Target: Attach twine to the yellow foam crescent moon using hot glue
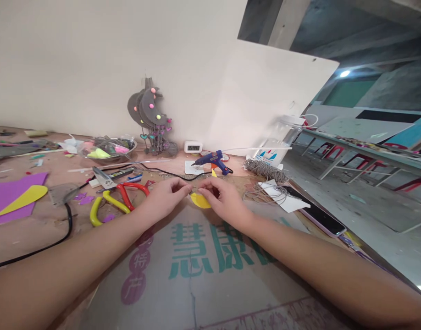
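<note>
My right hand is closed on a yellow teardrop-shaped felt piece, whose rounded part shows under the fingers and whose tip rises above them. My left hand is pinched shut close beside it; whatever lies between its fingertips is too small to make out. Both hands hover over a grey printed sheet. Just beyond them a blue glue gun rests on the table. Scissors with red and yellow handles lie left of my left hand.
Purple felt and another yellow piece lie at left, near a filled bowl. Grey moon ornaments hang on the wall above a small clock. Grey cord and a phone lie at right.
</note>
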A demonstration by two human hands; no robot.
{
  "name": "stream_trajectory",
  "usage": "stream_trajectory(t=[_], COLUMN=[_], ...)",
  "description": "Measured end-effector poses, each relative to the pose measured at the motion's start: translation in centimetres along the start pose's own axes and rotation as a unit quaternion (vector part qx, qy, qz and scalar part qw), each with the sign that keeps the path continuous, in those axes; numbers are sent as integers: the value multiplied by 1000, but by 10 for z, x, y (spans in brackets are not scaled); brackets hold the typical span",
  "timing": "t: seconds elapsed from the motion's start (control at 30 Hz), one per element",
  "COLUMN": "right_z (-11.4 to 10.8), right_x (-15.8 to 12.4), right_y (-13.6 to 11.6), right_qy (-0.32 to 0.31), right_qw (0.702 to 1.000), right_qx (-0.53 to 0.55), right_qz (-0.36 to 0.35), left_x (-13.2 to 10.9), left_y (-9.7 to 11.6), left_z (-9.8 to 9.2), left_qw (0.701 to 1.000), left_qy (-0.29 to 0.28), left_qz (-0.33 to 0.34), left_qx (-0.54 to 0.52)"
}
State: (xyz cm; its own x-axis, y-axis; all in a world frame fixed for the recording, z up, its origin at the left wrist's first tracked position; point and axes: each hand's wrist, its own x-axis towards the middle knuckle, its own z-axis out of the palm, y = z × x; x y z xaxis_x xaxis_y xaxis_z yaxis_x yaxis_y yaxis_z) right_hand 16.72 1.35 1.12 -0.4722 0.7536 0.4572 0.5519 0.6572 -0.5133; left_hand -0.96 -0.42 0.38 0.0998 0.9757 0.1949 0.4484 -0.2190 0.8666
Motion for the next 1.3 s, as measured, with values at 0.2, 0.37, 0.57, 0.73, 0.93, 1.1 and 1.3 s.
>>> stream_trajectory(t=[0.2, 0.37, 0.57, 0.73, 0.93, 1.1, 1.3], right_z=[-6, -1, 1, 1, 2, 2, 3], right_x=[0, 0, -1, 0, 0, 0, 0], right_y=[8, 17, 20, 21, 22, 21, 21], right_qy=[-24, -12, -12, -10, -10, -10, 0], right_qw=[998, 999, 999, 999, 998, 998, 999], right_qx=[-29, -31, -37, -51, -53, -52, -49], right_qz=[-43, -20, -18, -16, -13, -21, -23], left_x=[1, 0, 0, 2, 0, -2, -1], left_y=[-1, 2, 3, 1, 1, 1, 0], left_z=[0, 0, 0, 1, 1, 1, 2], left_qw=[1000, 999, 999, 999, 997, 996, 996], left_qy=[-11, -19, -19, -21, -35, -45, -55], left_qz=[0, -15, -16, -2, 14, 23, 23], left_qx=[-5, 28, 29, 32, 61, 71, 67])
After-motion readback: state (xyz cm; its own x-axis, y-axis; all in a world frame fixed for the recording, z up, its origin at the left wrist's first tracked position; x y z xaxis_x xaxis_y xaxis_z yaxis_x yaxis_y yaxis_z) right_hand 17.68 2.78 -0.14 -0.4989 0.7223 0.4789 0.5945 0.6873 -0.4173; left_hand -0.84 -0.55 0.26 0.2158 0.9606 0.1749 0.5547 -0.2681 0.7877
